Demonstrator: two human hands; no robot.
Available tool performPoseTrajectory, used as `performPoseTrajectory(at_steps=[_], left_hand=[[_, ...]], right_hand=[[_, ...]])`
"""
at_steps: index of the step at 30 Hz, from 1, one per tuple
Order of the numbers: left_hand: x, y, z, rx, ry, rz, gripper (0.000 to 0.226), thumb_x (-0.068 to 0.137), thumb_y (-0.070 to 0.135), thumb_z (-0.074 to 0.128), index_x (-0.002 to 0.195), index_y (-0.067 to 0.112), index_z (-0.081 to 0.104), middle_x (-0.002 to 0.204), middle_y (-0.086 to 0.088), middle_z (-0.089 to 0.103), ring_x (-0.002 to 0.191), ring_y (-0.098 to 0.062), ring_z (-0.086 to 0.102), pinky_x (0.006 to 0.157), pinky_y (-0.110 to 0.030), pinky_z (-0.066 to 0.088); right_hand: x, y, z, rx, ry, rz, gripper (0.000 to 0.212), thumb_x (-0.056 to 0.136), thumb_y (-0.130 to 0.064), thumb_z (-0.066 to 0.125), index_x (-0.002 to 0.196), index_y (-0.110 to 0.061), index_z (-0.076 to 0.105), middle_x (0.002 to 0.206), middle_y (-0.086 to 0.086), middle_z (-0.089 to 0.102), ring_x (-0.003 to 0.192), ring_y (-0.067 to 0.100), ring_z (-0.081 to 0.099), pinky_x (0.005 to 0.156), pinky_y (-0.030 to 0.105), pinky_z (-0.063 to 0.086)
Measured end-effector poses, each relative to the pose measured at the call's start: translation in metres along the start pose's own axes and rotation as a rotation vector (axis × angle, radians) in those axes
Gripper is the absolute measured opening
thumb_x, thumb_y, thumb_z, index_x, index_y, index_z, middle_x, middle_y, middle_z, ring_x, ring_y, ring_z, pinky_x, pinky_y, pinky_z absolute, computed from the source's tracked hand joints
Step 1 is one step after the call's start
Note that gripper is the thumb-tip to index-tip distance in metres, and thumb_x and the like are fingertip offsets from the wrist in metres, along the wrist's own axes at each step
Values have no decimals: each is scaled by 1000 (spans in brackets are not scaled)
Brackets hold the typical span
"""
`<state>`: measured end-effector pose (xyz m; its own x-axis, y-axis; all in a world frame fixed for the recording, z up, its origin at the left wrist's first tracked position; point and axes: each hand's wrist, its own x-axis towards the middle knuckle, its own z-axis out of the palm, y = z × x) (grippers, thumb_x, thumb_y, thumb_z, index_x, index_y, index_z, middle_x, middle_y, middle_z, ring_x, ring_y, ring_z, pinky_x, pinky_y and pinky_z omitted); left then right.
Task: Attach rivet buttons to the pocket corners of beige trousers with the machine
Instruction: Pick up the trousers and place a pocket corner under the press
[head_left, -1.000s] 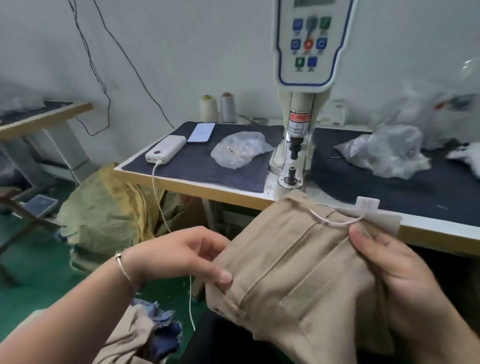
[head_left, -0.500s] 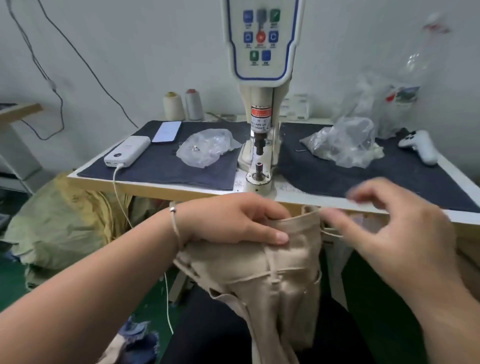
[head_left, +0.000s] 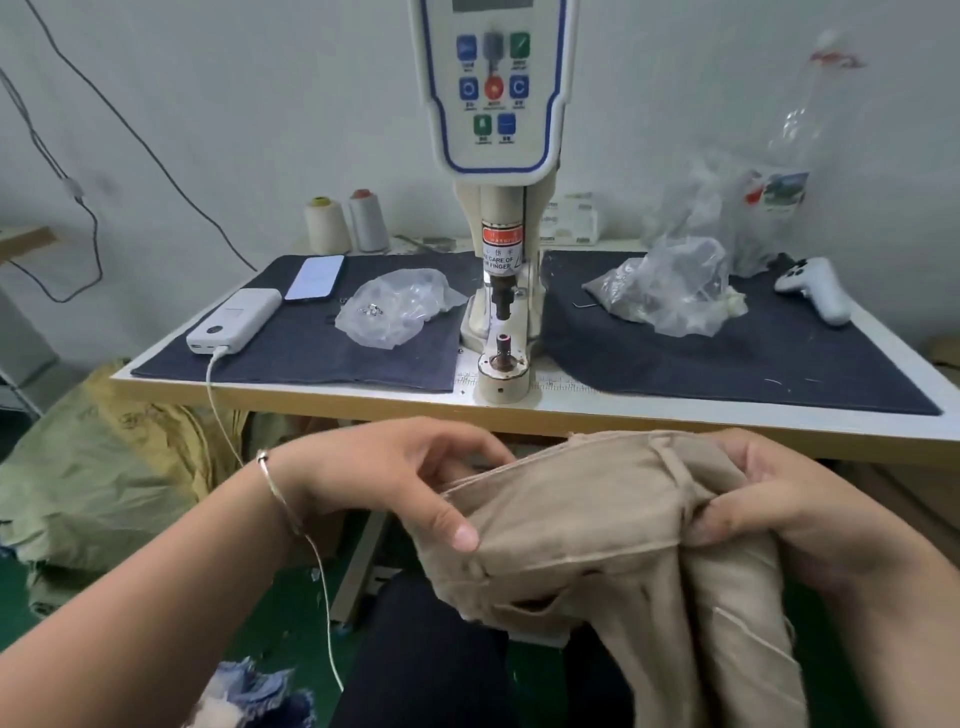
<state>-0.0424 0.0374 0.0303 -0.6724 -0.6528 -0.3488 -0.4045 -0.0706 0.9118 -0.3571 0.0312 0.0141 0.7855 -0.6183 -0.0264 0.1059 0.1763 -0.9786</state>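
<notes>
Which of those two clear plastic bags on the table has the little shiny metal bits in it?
The smaller, flatter bag left of the machine; silvery pieces glint inside it. The larger crumpled bag on the right shows no such glint.

Left hand (head_left: 384, 483) and right hand (head_left: 789, 504) pinch beige trousers (head_left: 587, 525) below the surface (head_left: 291, 387) edge. Rivet machine (head_left: 501, 332) stands behind, flanked by plastic bags (head_left: 400, 306).

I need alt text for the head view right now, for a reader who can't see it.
Both hands, left hand and right hand, grip bunched beige cotton trousers below the table's front edge, not yet under the white rivet-button press machine. On the dark denim mat lie a clear plastic bag of metal rivets and a white power bank.
</notes>
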Motion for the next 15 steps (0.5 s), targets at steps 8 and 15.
performPoseTrajectory(at_steps=[8, 15], left_hand=[[-2, -39, 27, -443, 572, 336, 34, 85, 16, 71, 117, 24, 63, 94, -15, 67, 80, -23, 63, 69, -27, 55], [-20, -22, 30, 110, 634, 285, 21, 90, 30, 67, 110, 30, 70, 101, -11, 67, 87, -34, 61, 73, -39, 54]], right_hand=[[-12, 14, -25, -27, 339, -81, 45, 54, 6, 67, 95, -11, 73, 94, 15, 72, 82, 25, 71, 67, 27, 57], [-21, 17, -18, -431, 339, -174, 45, 74, -35, 81, 117, -27, 71, 119, 1, 70, 115, 14, 64, 89, 17, 50]])
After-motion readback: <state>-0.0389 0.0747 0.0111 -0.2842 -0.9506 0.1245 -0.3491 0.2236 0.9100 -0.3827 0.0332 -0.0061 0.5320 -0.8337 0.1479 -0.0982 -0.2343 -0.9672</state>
